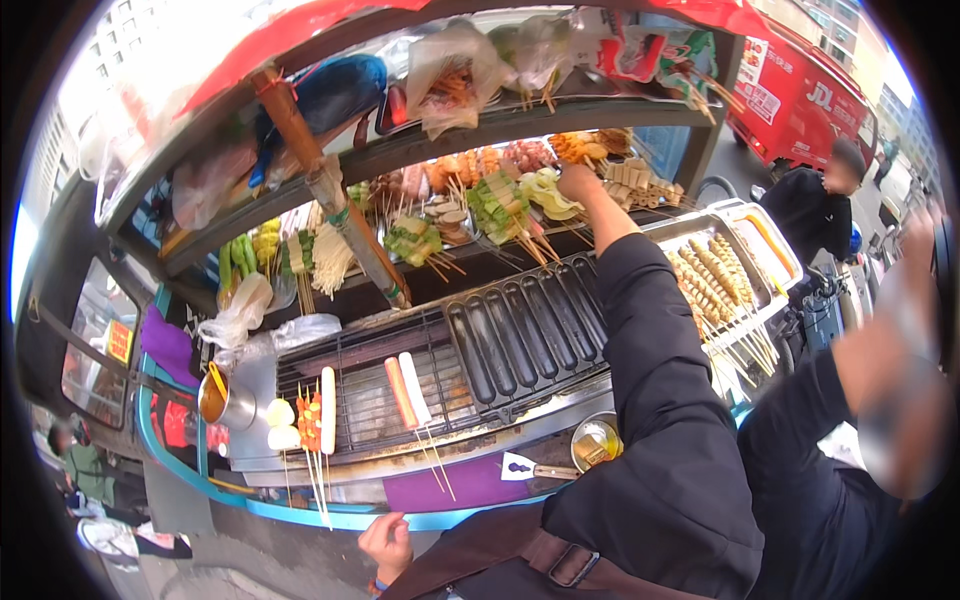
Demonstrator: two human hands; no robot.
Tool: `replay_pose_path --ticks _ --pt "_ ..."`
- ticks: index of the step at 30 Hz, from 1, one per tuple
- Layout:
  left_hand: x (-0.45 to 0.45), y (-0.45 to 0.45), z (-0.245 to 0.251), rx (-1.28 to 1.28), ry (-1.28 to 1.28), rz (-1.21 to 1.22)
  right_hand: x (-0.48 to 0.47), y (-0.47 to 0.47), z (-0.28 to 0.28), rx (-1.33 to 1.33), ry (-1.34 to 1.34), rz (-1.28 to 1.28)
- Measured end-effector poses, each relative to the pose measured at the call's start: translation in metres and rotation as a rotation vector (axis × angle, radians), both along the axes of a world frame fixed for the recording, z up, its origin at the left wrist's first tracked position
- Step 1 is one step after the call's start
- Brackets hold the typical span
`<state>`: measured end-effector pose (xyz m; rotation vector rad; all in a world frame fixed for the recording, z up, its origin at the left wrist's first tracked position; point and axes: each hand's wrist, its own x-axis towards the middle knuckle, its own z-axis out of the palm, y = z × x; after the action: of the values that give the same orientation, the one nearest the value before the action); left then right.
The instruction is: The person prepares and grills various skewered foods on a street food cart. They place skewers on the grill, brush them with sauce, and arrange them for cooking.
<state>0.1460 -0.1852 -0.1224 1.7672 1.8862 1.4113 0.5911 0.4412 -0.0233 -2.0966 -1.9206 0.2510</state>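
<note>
My right hand (pixel 576 184) reaches to the shelf of skewered food, beside the skewered cabbage leaves (pixel 547 193) and below orange skewered food (pixel 577 148); its fingertips are hard to make out. My left hand (pixel 388 544), its fingers curled, hovers at the cart's front edge and touches nothing visible. Two sausage skewers, one pink (pixel 400 391) and one white (pixel 414 388), lie on the wire grill (pixel 360 352). More skewers, with orange pieces (pixel 309 420) and a pale sausage (pixel 328 409), rest at the grill's left end. Right of the grill is a black sausage mould pan (pixel 525 330).
A metal pot of sauce (pixel 238 401) stands at left. A scraper (pixel 536 469) lies beside a bowl with a brush (pixel 596 442). Spiral-cut skewers fill a metal tray (pixel 757 300) at right. Another person (pixel 810 202) stands beyond it; a blurred arm (pixel 885 360) is at the right edge.
</note>
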Motion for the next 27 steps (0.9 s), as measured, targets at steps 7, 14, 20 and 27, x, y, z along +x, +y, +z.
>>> replay_pose_path --ticks 7,14,20,27 --pt "0.003 0.014 -0.040 -0.156 0.034 -0.118 -0.035 -0.096 0.057 -0.047 -0.301 0.288" --pt "-0.012 0.040 -0.060 -0.209 0.005 -0.115 -0.110 -0.211 0.095 -0.459 0.183 0.814" --pt "-0.016 0.047 -0.065 -0.138 0.055 -0.119 -0.234 -0.059 0.053 -0.163 0.353 0.712" --pt "-0.018 0.045 -0.062 -0.154 0.126 -0.118 -0.358 0.098 -0.045 0.216 0.229 0.475"
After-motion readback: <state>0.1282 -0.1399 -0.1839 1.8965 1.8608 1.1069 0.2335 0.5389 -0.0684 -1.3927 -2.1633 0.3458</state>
